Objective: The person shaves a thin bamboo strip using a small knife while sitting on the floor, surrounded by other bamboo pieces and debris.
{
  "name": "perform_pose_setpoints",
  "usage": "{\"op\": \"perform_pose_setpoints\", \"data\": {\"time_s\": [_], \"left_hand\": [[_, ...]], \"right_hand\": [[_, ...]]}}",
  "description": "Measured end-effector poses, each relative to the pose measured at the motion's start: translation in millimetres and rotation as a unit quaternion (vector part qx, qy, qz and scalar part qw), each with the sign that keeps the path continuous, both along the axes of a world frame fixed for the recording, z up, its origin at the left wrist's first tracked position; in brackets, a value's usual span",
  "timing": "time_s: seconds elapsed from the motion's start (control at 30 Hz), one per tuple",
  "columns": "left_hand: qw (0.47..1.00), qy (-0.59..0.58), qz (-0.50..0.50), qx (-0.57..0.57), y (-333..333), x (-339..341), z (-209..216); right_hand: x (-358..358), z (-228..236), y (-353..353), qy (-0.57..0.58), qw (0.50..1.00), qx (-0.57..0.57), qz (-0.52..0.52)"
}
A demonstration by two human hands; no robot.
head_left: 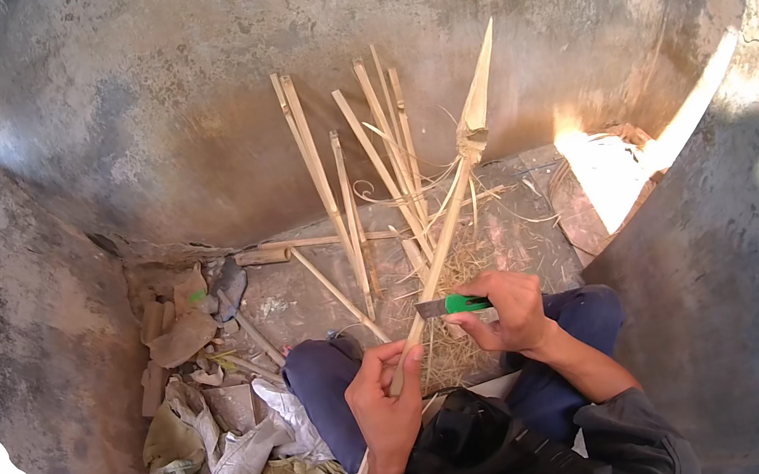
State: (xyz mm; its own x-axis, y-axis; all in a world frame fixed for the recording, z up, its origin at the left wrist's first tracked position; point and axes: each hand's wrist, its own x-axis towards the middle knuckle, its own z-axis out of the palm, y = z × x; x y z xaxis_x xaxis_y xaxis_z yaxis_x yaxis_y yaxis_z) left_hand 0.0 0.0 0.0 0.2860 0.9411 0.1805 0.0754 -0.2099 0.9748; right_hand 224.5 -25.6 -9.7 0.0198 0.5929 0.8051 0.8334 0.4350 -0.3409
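A: Where's the bamboo stick (445, 215)?
B: In the middle — left hand (386, 406) clasps its near end, tip pointing far toward the wall (271, 83).
A: And the right hand (513, 312)?
B: Wrapped around a green-handled knife (451, 306) — blade against the stick, above the shavings (455, 346).

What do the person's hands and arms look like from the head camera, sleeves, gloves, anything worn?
Both hands are bare, with no gloves, rings or watch visible. The left hand leads to a forearm bare as far as the frame shows. The right hand has a bare forearm up to a dark grey sleeve pushed back near the elbow.
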Motion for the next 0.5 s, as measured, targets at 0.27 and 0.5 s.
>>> {"op": "perform_pose_setpoints", "data": {"time_s": [0.27, 0.5], "left_hand": [[1.000, 0.014, -0.003, 0.025, 0.8, 5.8, 0.9], [0.999, 0.028, -0.007, 0.023, -2.0, 4.7, 4.9]], "right_hand": [[1.3, 9.5, 1.2, -0.026, 0.999, -0.001, -0.017], [9.8, 9.8, 1.8, -0.028, 0.998, 0.024, -0.057]]}}
